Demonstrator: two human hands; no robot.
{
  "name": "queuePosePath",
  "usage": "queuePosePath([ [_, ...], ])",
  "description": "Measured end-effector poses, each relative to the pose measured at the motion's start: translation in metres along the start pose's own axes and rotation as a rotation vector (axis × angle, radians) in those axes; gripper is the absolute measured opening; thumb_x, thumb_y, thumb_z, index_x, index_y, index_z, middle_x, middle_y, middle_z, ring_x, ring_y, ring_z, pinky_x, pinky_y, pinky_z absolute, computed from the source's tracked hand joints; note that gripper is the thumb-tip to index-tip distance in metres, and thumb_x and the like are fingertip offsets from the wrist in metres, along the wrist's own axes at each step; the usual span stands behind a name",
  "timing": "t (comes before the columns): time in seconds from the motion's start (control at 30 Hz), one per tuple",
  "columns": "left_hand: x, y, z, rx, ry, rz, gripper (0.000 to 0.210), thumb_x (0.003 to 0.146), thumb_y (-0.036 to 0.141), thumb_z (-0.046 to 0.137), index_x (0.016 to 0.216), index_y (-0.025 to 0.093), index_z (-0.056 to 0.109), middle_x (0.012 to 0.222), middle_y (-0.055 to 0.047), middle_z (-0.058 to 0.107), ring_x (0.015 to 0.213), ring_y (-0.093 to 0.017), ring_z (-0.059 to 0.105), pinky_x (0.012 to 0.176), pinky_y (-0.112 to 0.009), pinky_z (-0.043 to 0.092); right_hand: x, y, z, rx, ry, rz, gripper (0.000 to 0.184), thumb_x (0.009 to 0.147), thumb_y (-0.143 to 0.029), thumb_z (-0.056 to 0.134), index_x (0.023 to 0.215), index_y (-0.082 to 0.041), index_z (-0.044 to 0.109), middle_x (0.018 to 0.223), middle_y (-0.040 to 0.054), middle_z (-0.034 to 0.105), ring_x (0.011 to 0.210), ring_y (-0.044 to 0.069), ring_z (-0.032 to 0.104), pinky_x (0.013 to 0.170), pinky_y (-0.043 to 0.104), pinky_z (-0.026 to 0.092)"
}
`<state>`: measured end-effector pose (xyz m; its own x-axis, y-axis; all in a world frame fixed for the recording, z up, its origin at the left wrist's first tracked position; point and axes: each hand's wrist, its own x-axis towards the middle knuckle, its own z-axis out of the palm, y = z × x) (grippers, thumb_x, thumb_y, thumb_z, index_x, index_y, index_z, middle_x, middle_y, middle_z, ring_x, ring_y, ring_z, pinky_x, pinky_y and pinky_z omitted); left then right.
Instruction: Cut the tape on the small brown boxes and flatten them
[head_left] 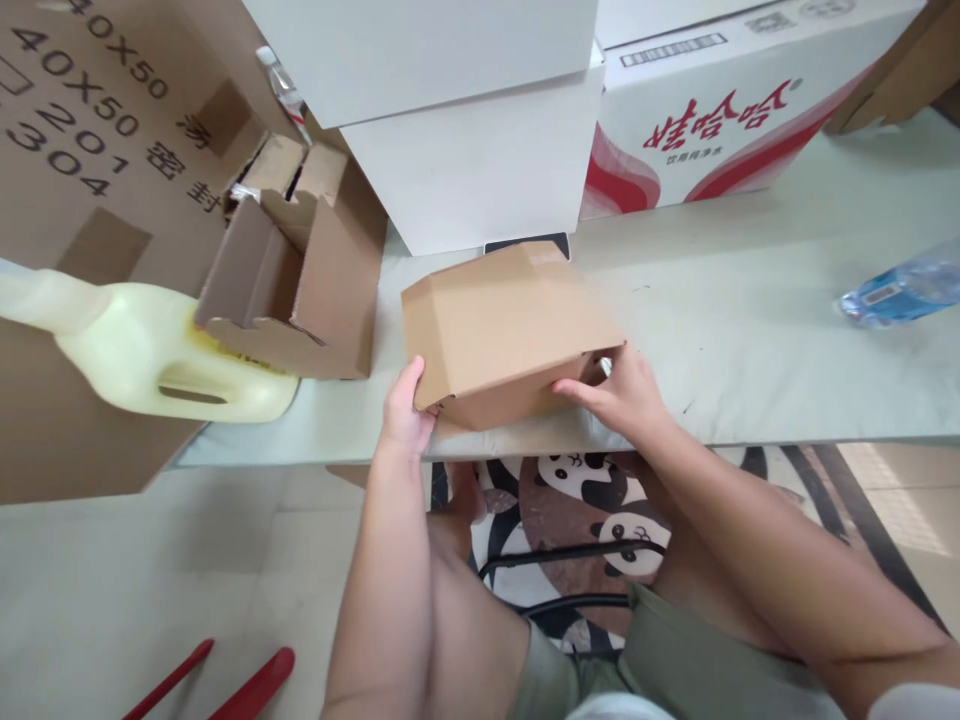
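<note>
A brown cardboard box [517, 320] rests on the pale cloth-covered table close to its front edge, its lid flap lying over the top. My left hand [406, 408] grips the box's near left corner, thumb on top and the other fingers mostly hidden beneath. At the right corner, my right hand [616, 392] is closed on the box, with the thumb along the front side and the fingers behind the edge. Behind the box, a dark flat object with a light rim [562, 243] shows only in part.
Open brown cartons [337, 270] and a pale yellow jug [150, 345] stand at the left. White boxes [480, 170] and a red-and-white water carton [697, 140] line the back. A plastic bottle [892, 295] lies at the right. The table's front edge [795, 440] runs before my knees.
</note>
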<state>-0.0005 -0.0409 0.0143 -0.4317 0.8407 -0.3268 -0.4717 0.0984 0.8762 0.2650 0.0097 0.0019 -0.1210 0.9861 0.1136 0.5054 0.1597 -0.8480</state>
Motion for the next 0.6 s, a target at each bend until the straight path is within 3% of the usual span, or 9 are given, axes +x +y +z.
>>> queuePosePath([
  [0.1, 0.007, 0.0, 0.001, -0.008, 0.093, 0.073, 0.041, 0.06, 0.05, 0.087, 0.079, 0.017, 0.072, 0.076, -0.003, 0.072, 0.063, -0.015, 0.065, 0.05, -0.022, 0.046, -0.003, -0.003, -0.004, -0.018, 0.075, 0.072, 0.067, 0.058, -0.073, 0.078, 0.094, -0.02, 0.059, 0.074, 0.0044, 0.062, 0.065, 0.022, 0.056, 0.056, 0.036, 0.047],
  [0.2, 0.008, 0.0, -0.001, -0.046, 0.155, 0.191, 0.041, 0.065, 0.055, 0.083, 0.074, 0.018, 0.069, 0.071, -0.002, 0.069, 0.065, -0.016, 0.066, 0.053, -0.024, 0.047, -0.005, -0.003, -0.007, 0.109, 0.043, -0.005, 0.042, 0.074, -0.061, 0.069, 0.08, -0.021, 0.059, 0.067, 0.0013, 0.06, 0.062, 0.018, 0.053, 0.055, 0.03, 0.042],
  [0.27, 0.004, 0.001, -0.002, -0.079, 0.113, 0.255, 0.048, 0.068, 0.065, 0.078, 0.074, 0.019, 0.068, 0.07, -0.003, 0.068, 0.071, -0.019, 0.068, 0.058, -0.027, 0.05, -0.005, -0.003, -0.007, 0.163, 0.045, -0.048, 0.033, 0.079, -0.054, 0.065, 0.078, -0.022, 0.06, 0.067, 0.0012, 0.061, 0.064, 0.018, 0.054, 0.057, 0.03, 0.043],
  [0.33, -0.003, 0.003, -0.001, -0.079, -0.024, 0.288, 0.058, 0.062, 0.075, 0.077, 0.079, 0.02, 0.07, 0.078, -0.006, 0.071, 0.082, -0.024, 0.071, 0.066, -0.031, 0.055, -0.004, -0.004, -0.007, 0.198, 0.076, -0.048, 0.029, 0.081, -0.051, 0.063, 0.077, -0.022, 0.06, 0.068, 0.0014, 0.062, 0.066, 0.018, 0.055, 0.058, 0.029, 0.043],
  [0.4, -0.009, 0.004, 0.001, -0.029, -0.127, 0.324, 0.064, 0.051, 0.073, 0.085, 0.085, 0.021, 0.072, 0.087, -0.007, 0.074, 0.089, -0.027, 0.072, 0.073, -0.034, 0.057, -0.003, -0.005, -0.008, 0.216, 0.118, -0.024, 0.029, 0.081, -0.05, 0.063, 0.075, -0.022, 0.058, 0.067, 0.0007, 0.06, 0.064, 0.017, 0.053, 0.058, 0.029, 0.042],
  [0.5, -0.009, 0.005, 0.002, 0.085, -0.075, 0.377, 0.058, 0.047, 0.059, 0.094, 0.086, 0.02, 0.074, 0.084, -0.006, 0.075, 0.076, -0.021, 0.072, 0.069, -0.03, 0.056, -0.002, -0.006, -0.009, 0.195, 0.151, -0.006, 0.03, 0.08, -0.049, 0.065, 0.071, -0.023, 0.053, 0.063, -0.0014, 0.053, 0.061, 0.015, 0.048, 0.056, 0.028, 0.038],
  [0.6, -0.006, 0.006, -0.004, 0.196, -0.077, 0.327, 0.053, 0.053, 0.055, 0.093, 0.085, 0.018, 0.074, 0.075, -0.005, 0.073, 0.063, -0.016, 0.067, 0.06, -0.027, 0.054, -0.003, -0.004, -0.01, 0.244, 0.136, -0.038, 0.036, 0.083, -0.055, 0.063, 0.071, -0.022, 0.053, 0.065, -0.0008, 0.054, 0.064, 0.016, 0.05, 0.058, 0.029, 0.041],
])
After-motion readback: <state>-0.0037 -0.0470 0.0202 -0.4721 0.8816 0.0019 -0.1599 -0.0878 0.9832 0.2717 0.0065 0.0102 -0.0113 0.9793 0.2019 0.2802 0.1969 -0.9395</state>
